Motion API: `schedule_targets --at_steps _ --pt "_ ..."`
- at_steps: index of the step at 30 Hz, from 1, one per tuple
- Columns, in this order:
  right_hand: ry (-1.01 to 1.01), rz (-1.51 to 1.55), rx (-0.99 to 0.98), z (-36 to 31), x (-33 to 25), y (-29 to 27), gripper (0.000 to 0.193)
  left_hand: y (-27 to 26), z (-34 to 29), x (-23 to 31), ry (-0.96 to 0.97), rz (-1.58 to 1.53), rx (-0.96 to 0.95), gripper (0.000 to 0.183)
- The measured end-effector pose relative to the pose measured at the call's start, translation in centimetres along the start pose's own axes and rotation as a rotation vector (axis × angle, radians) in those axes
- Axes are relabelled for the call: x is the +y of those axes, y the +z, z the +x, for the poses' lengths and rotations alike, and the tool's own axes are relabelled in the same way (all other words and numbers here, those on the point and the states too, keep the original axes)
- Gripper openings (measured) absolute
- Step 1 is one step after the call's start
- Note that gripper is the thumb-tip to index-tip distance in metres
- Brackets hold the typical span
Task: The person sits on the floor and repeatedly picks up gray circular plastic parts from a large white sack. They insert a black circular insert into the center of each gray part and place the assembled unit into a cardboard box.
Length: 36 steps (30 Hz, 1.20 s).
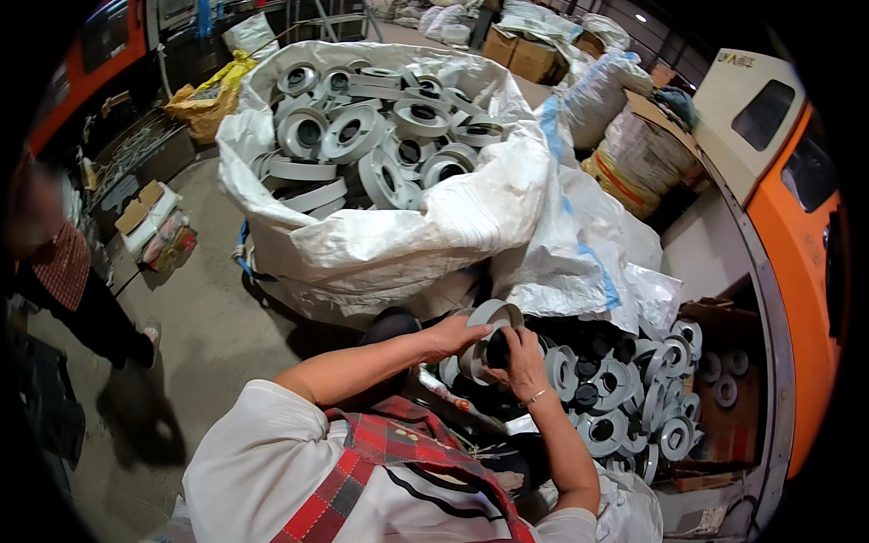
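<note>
In front of my lap, my left hand is closed on the rim of a grey round plastic housing. My right hand grips the same housing from the other side, its fingers bent at a black round piece in the middle. Whether that piece is fixed in the housing or held by the fingers, I cannot tell. Just right of my hands lies a heap of similar grey housings, with black round caps among them. Beyond my hands stands a large white woven sack, full of grey housings with black centres.
An orange and cream machine borders the right side, beside an open cardboard box with grey rings. More stuffed sacks stand behind. At left, a person stands near a metal bin and a carton.
</note>
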State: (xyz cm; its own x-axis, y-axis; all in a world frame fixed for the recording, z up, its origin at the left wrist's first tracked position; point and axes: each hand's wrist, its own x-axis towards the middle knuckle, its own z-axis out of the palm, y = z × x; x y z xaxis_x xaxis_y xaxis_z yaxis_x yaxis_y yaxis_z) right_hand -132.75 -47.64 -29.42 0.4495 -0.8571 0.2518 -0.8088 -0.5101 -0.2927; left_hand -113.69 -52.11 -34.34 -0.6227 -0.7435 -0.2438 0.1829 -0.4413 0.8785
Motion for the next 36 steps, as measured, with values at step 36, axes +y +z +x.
schedule_targets --at_steps 36 --pt "0.722 0.660 0.567 -1.8 9.6 -11.0 0.044 0.8 -2.8 -0.1 0.214 -0.312 -0.026 0.040"
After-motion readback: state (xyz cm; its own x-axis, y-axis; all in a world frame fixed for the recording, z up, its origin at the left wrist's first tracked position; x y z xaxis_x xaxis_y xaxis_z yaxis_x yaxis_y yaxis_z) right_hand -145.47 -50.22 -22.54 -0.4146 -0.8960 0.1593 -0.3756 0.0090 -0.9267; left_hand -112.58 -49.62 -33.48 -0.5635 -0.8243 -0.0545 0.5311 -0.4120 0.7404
